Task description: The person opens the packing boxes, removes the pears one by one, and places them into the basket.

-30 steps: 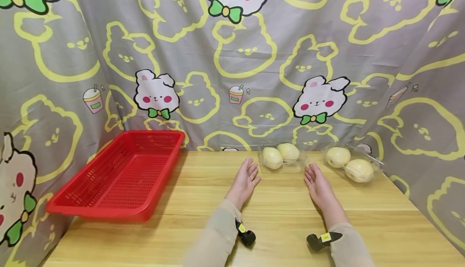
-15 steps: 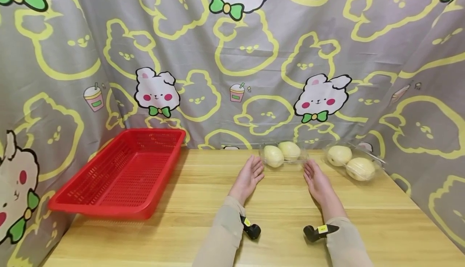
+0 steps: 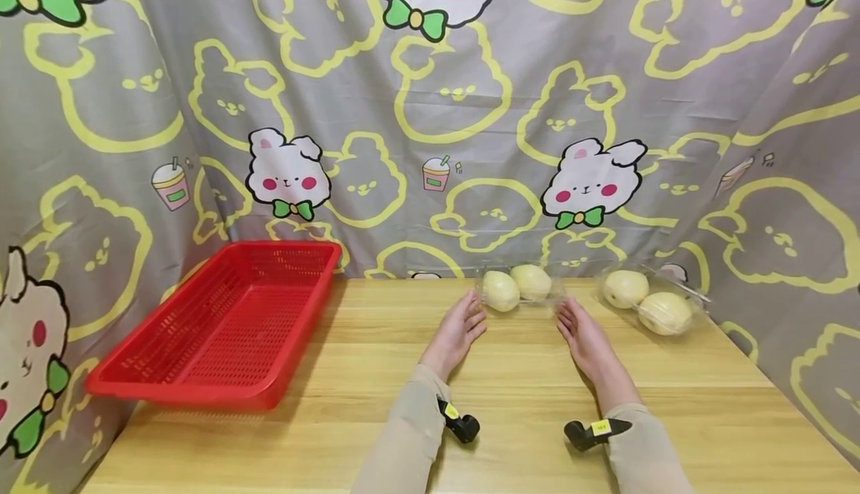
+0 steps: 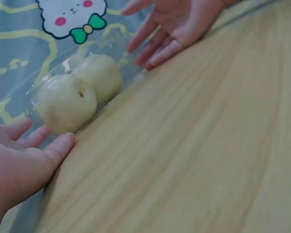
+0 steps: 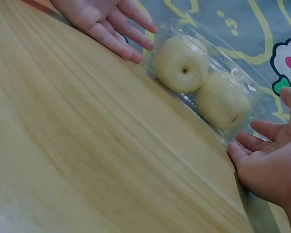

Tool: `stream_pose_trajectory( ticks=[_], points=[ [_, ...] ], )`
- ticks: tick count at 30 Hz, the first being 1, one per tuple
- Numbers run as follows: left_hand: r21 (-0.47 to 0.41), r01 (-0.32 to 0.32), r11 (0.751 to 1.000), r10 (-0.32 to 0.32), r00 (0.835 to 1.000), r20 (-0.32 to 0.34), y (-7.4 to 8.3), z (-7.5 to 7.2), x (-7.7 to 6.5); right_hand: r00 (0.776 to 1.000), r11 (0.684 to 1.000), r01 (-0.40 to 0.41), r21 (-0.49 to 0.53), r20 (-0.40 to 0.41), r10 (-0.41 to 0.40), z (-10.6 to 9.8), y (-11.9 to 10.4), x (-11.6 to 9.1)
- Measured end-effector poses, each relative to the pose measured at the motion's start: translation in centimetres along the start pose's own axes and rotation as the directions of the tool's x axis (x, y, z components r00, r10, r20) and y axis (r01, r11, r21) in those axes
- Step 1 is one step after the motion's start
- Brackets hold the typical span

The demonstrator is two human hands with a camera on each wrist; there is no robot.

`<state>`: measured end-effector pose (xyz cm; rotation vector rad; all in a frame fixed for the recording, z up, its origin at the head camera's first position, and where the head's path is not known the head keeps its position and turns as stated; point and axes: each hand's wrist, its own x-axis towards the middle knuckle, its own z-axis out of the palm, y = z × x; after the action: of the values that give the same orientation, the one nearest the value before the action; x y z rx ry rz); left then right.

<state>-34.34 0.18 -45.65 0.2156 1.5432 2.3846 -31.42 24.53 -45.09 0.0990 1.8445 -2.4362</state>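
A clear plastic box (image 3: 541, 303) with two pale yellow pears (image 5: 181, 64) inside sits at the far side of the table. At its left end is my left hand (image 3: 455, 334), palm turned inward, fingers extended and loosely spread. My right hand (image 3: 587, 339) faces it from the right end, its fingers reaching the box's edge. In the left wrist view the left hand (image 4: 22, 162) is beside the near pear. The right wrist view has the right hand (image 5: 271, 155) close to the box's corner. Whether the fingertips touch the plastic is hard to tell.
Another clear box (image 3: 699, 313) with two pale yellow pears (image 3: 665, 313) stands to the right. A red perforated plastic basket (image 3: 269, 395) is on the left of the wooden table (image 3: 524, 419). A patterned grey curtain (image 3: 376, 106) hangs behind and at both sides.
Both hands have moved slightly forward, and the gap between them has narrowed around the ends of the middle box. The basket and the right-hand box have stayed in place.
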Motion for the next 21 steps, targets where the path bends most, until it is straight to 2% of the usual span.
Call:
stream_pose_trajectory(
  ticks=[12,21],
  points=[
    [-0.007,-0.012,1.0,0.011,0.999,-0.035,0.3,-0.8,-0.3,0.998,0.993,-0.017,-0.116,-0.06,0.01,0.6,0.1,0.0],
    [0.062,-0.028,0.998,0.033,0.995,-0.092,0.6,-1.2,-0.8,0.998,0.98,0.019,-0.199,-0.052,-0.03,0.8,0.1,-0.2]
  ],
)
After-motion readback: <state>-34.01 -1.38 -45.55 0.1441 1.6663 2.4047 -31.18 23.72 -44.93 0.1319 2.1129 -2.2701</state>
